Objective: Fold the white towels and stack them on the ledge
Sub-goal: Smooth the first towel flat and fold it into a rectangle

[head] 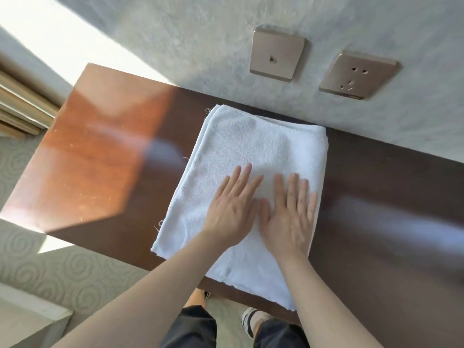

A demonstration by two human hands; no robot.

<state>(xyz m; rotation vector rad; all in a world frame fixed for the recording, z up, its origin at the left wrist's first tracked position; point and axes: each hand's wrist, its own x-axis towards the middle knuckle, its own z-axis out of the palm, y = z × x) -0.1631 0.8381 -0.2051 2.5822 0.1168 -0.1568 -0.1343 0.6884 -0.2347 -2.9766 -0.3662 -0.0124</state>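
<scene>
The folded white terry towel (241, 177) is lying on the dark wooden ledge (376, 222), its far edge near the wall (175, 41). Both hands, left hand (229, 212) beside right hand (288, 219), are being rested flat on it.

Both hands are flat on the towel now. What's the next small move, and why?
Probably fold it once more. The white towel lies flat on the wooden ledge, still long, its near edge over the ledge's front. The left hand and right hand press it, palms open, so lifting the near edge toward the wall looks natural.
</scene>
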